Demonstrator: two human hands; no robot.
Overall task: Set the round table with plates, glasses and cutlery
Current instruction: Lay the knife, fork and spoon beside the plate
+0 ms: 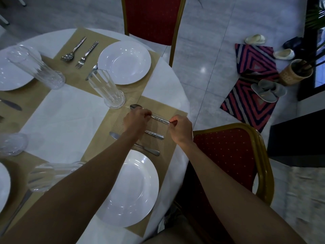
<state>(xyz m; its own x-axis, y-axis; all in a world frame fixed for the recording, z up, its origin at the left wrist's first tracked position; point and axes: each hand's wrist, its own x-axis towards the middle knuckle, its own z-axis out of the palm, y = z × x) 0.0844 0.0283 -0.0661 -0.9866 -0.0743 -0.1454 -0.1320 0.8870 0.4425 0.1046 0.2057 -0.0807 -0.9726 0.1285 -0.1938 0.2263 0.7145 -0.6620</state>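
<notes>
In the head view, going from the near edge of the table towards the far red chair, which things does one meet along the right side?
Near plate → knife → spoon → tall glass → far plate → red chair.

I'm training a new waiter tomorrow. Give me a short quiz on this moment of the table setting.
1. True or false: the left hand and the right hand both hold the same spoon.
2. Which item lies closest to the near plate? A) the knife B) a slipper C) a basket
3. Fill in: the two chairs have ___ upholstery.
Key: 1 true; 2 A; 3 red.
</notes>
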